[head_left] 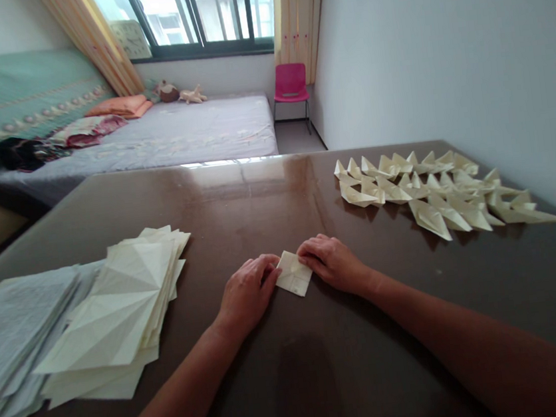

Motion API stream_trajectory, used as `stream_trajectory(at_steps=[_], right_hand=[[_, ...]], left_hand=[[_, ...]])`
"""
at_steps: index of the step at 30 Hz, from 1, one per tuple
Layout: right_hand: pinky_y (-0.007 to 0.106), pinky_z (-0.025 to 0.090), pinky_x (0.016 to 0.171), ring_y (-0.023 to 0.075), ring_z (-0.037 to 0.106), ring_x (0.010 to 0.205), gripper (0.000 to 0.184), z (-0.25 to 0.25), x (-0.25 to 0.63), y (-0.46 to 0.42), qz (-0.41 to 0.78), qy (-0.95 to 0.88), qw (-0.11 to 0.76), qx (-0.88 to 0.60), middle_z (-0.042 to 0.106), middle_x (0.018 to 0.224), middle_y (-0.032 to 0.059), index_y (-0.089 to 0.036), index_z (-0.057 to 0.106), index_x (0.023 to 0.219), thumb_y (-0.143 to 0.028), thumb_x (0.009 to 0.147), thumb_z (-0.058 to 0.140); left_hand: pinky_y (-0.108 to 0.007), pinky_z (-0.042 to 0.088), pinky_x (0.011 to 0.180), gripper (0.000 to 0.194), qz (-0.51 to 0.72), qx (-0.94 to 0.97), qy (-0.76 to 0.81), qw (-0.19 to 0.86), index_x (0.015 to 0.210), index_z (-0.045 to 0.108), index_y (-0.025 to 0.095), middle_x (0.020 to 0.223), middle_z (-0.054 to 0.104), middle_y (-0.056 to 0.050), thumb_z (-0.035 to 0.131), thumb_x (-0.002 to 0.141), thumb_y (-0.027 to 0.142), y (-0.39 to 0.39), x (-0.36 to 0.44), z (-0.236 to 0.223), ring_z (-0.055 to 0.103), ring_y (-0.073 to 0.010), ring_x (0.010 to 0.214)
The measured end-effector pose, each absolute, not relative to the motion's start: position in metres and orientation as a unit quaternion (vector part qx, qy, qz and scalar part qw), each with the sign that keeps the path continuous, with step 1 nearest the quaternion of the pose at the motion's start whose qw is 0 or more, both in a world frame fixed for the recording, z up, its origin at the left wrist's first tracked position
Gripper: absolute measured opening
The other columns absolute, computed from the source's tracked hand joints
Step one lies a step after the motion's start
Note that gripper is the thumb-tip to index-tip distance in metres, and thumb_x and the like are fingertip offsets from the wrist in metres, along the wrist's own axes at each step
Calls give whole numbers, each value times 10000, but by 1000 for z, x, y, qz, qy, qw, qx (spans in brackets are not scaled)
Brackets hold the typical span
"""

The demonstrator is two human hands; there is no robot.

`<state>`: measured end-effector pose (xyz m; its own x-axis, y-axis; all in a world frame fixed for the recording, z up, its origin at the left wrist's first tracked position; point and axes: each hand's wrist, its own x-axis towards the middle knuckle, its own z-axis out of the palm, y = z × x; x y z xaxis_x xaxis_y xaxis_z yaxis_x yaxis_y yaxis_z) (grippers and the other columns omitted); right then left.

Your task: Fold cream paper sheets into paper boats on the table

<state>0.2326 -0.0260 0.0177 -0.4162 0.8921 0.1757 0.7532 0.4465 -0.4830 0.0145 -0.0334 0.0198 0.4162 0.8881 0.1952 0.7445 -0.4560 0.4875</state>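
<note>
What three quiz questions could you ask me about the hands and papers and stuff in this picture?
1. Pick one: which thing are the left hand and right hand both touching?
a) a pillow
b) a small folded paper
c) a curtain

2. True or false: the pile of creased sheets lies on the left hand's side, and the pointed paper shapes are on the right hand's side.

3. Fill in the blank: the chair near the window is coloured ____.

Key: 1. b; 2. True; 3. pink.
</note>
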Motion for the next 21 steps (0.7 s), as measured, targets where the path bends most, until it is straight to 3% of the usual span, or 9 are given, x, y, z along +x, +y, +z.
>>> stream_trajectory(at_steps=[8, 13, 21], right_hand=[[271, 365, 750, 161, 543, 841, 109, 19, 228, -30, 174, -802, 217, -529, 643, 838, 5, -235, 567, 984, -225, 900, 497], [272, 360, 728, 163, 540, 816, 115, 18, 228, -29, 181, -797, 229, -529, 640, 799, -2, -246, 605, 949, -225, 885, 511], [284, 350, 740, 172, 544, 885, 132, 23, 226, -32, 153, -809, 198, -532, 659, 879, 10, -229, 615, 890, -203, 896, 486]], left_hand=[[-243, 441, 638, 202, 172, 827, 527, 95, 1102, 531, 265, 850, 647, 9, 435, 933, 319, -36, 22, 19, 593, -157, 807], [-229, 419, 596, 206, 136, 840, 525, 33, 1119, 529, 303, 899, 626, -3, 420, 944, 323, -36, 26, 18, 577, -170, 874], [-218, 392, 528, 223, 92, 853, 513, -6, 1118, 559, 358, 837, 557, -13, 420, 944, 335, -39, 26, 22, 531, -182, 813]])
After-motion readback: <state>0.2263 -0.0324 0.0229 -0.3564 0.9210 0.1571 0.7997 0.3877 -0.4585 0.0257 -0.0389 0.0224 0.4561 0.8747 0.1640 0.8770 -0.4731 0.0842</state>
